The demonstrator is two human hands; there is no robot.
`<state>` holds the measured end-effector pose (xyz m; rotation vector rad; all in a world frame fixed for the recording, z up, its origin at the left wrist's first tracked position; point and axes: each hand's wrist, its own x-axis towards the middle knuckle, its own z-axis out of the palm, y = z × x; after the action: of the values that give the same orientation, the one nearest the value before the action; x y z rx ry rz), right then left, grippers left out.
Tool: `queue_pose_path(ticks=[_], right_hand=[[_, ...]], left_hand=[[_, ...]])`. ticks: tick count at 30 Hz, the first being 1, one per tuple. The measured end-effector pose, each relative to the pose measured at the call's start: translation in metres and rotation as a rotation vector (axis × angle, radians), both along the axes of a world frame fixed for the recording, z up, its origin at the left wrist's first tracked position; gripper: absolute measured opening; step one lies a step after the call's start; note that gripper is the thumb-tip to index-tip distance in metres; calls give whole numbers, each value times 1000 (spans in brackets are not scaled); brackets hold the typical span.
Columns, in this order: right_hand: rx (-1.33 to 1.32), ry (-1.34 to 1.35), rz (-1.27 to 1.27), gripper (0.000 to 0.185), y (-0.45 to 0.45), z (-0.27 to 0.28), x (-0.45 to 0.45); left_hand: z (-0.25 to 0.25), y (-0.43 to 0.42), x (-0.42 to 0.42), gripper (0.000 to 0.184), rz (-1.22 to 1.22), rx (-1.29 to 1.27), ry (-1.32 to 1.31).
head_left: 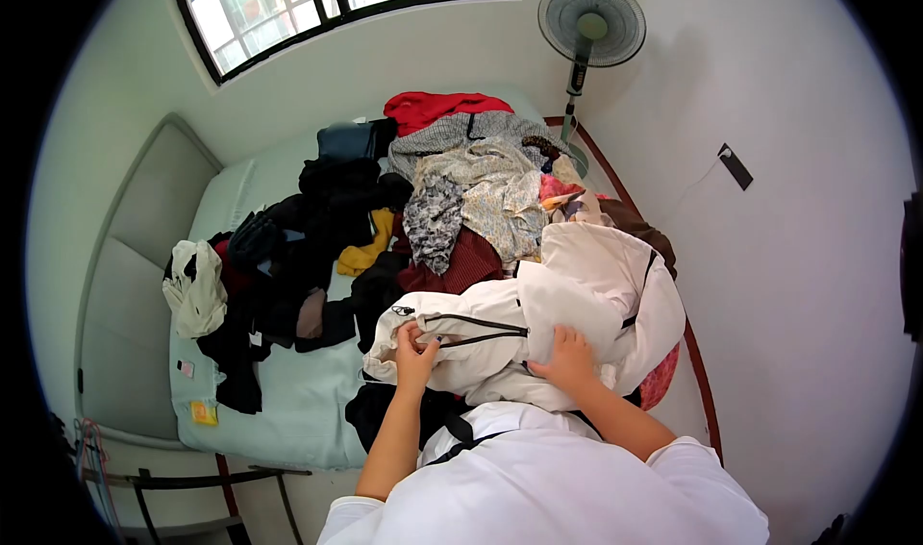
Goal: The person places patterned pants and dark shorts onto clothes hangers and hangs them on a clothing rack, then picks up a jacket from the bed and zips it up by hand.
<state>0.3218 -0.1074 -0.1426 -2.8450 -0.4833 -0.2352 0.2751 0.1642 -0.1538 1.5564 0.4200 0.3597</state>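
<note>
A cream jacket (591, 290) with black zip lines and a dark cord toggle lies spread in front of me, on top of the heap of clothes. My left hand (415, 356) is at the jacket's left end, its fingers closed on the fabric beside the black zip. Resting on the middle of the jacket, my right hand (569, 358) has its fingers stretched out and its thumb apart. Just beyond the jacket lie a dark red striped garment (461, 264) and a pale patterned garment (495, 199).
The heap covers much of the bed (298, 415), with black clothes (288, 257), a yellow garment (370, 247) and a red one (437, 110). A standing fan (591, 26) is at the back right. A dark metal rack (192, 483) stands at lower left.
</note>
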Motion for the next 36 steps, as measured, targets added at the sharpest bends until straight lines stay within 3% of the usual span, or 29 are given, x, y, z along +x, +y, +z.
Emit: queue_pose_path(ticks=[1,2,3,5,7,9,11,13,14,16,19,22,23,24,25,27,28,31,32,33,35,36], right_hand=[[-35,-49,-18,61,3,-6,1],[-36,-49,-15,61,6,-12,4],[-55,54,-39,57,10,-14,10],[-77,154,-57,52,10,-15,25],[135,518,-38,44,-4,-4,52],[178,465,4,41,-23,16,77],[263,315,-23,43,-49,22,115],[243,182,-172,34,-59,72,143],[255,31,-140,29,-66,92,160],[297,-193,-64,19,-66,133,180],[224,-351,28,14,-55,150,197],[113,-384,180,15,-27,111,191],[251,-228,351,19,-15,84,186],[182,-35,403,26,9,87,160],[32,117,545,46,25,77,152],[-94,300,502,74,56,35,135],[-120,314,503,83,67,17,126],[-300,381,565,101,100,-1,103],[-268,195,625,79,104,-13,97],[-271,196,653,79,112,-17,100],[-294,265,681,42,129,-28,104],[-268,79,715,15,130,-39,112]], left_hand=[[0,-2,-1,49,-41,-52,-27],[-19,1,1,65,-45,62,-25],[-22,1,0,65,-41,62,-26],[-27,2,-4,80,-78,289,93],[-22,4,-10,87,-84,349,88],[-10,6,-19,96,-234,333,226],[-9,7,-27,87,-168,444,222],[-14,13,-33,58,-281,588,305],[-11,11,-35,58,-275,581,308],[0,7,-36,31,-375,473,494],[-13,4,-40,24,-332,459,262],[-16,-1,-41,25,-243,602,127],[-17,-3,-40,25,-221,594,127],[-19,-6,-41,25,-218,522,78],[-20,-10,-43,25,-213,449,29],[0,-17,-48,25,-216,428,136],[12,-20,-49,25,-242,415,239],[26,-26,-51,22,-189,511,194],[29,-28,-51,22,-163,507,204],[32,-30,-51,18,-142,622,119],[34,-32,-59,15,-86,734,63],[35,-32,-61,14,-61,743,86]])
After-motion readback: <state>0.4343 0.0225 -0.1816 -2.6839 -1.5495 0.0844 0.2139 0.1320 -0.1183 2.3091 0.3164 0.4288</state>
